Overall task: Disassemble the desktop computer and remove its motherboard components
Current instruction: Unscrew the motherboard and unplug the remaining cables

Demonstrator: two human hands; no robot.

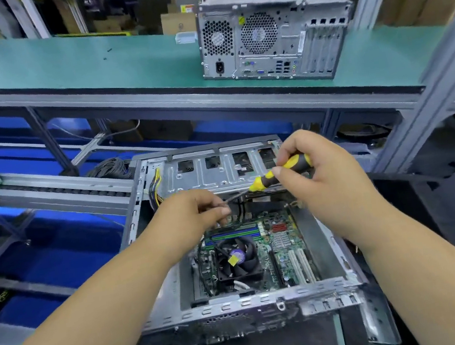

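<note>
An open desktop case lies flat in front of me with its green motherboard exposed. A black CPU fan with a yellow sticker sits mid-board, and RAM slots run just behind it. My right hand grips a yellow-and-black screwdriver whose shaft points left and down toward my left hand. My left hand pinches the shaft's tip above the board's rear edge, beside black cables. The tip is hidden by my fingers.
A metal drive cage spans the back of the case, with yellow-black power wires at its left. A second closed tower stands on the green upper shelf. Blue bins lie to the left below a roller rail.
</note>
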